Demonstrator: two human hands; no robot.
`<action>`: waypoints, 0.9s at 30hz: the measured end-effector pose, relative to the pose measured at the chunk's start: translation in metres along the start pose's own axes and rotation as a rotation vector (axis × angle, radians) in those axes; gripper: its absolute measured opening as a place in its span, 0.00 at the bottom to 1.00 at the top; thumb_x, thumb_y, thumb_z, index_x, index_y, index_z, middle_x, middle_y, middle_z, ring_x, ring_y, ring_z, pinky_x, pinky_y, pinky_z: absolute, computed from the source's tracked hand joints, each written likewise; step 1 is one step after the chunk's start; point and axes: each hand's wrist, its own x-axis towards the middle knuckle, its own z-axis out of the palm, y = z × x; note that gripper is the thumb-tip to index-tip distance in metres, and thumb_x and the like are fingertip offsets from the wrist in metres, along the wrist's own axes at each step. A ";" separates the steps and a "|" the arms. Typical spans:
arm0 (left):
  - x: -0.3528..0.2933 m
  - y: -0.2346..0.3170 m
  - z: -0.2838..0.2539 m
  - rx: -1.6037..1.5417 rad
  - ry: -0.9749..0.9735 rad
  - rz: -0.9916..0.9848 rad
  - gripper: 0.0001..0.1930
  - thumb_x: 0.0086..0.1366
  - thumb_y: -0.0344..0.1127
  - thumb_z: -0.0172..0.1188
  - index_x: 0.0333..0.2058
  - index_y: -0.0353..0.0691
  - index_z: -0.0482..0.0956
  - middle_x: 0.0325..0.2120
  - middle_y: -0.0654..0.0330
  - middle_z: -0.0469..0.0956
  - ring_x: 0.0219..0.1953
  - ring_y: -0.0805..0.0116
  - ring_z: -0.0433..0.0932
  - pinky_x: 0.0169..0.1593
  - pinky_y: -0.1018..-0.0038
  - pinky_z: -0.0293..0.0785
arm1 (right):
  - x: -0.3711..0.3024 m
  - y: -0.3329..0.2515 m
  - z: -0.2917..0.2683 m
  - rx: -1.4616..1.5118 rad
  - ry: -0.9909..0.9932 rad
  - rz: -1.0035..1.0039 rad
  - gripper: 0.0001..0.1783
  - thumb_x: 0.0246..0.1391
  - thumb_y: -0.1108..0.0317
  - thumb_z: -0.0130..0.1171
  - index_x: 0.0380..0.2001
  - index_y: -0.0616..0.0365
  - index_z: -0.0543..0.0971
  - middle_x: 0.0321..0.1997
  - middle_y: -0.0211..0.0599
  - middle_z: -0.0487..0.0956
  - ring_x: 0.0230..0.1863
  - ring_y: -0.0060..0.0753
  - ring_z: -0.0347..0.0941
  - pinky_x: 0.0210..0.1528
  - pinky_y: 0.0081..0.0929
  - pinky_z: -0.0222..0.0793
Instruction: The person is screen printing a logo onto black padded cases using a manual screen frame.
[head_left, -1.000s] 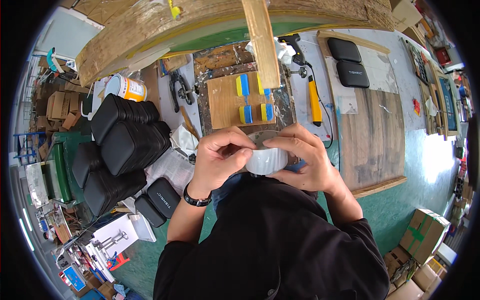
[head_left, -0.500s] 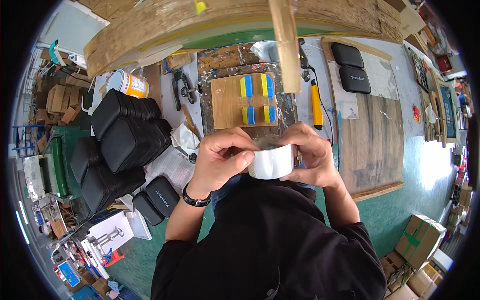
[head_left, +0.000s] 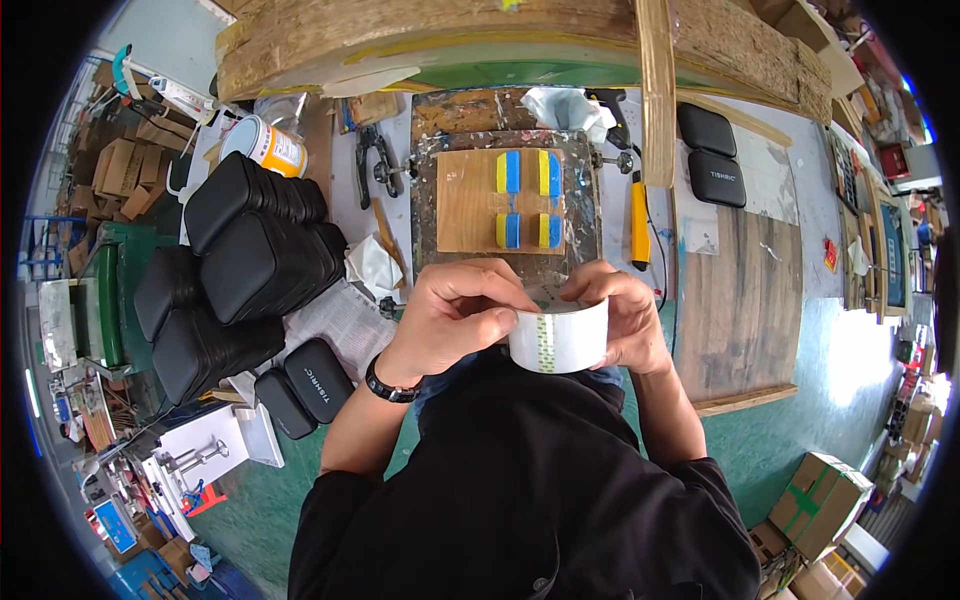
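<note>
A wide white roll of tape with a strip of small green marks on its outer side is held in front of my body. Fingers and thumb of my left hand pinch the roll's left edge. My right hand grips it from the right, some fingertips behind the rim. Just beyond the hands, a wooden board lies on a paint-stained stand. Several yellow-and-blue blocks are fixed or resting on the board's right half; I cannot tell which.
Stacked black cases fill the left side, near a paint tub. A clamp lies left of the stand, a yellow-handled tool right of it. A wooden beam crosses above, with an upright post. Two black cases lie far right.
The tape roll has been turned in my hands, bringing the green-marked strip to the front. The whole view has shifted slightly. Both hands keep their hold.
</note>
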 end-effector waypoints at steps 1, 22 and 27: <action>0.000 -0.002 -0.001 -0.032 -0.014 -0.004 0.11 0.60 0.19 0.64 0.39 0.31 0.92 0.35 0.60 0.84 0.30 0.76 0.73 0.35 0.82 0.66 | 0.000 0.000 0.000 0.026 -0.001 0.011 0.41 0.36 0.82 0.88 0.58 0.53 0.85 0.57 0.42 0.83 0.60 0.43 0.78 0.65 0.40 0.74; -0.003 -0.019 0.008 0.352 0.101 -0.081 0.13 0.57 0.24 0.72 0.42 0.36 0.86 0.37 0.63 0.80 0.29 0.78 0.68 0.34 0.82 0.64 | 0.030 -0.047 0.037 -1.295 -0.148 -0.023 0.39 0.38 0.74 0.79 0.60 0.58 0.85 0.51 0.39 0.83 0.46 0.44 0.76 0.51 0.35 0.75; -0.004 -0.014 0.008 0.335 0.126 -0.157 0.12 0.58 0.24 0.73 0.41 0.38 0.84 0.32 0.68 0.77 0.28 0.79 0.66 0.34 0.83 0.63 | 0.035 -0.044 0.044 -1.264 -0.063 -0.087 0.39 0.39 0.76 0.77 0.61 0.59 0.85 0.52 0.40 0.84 0.45 0.45 0.77 0.50 0.36 0.77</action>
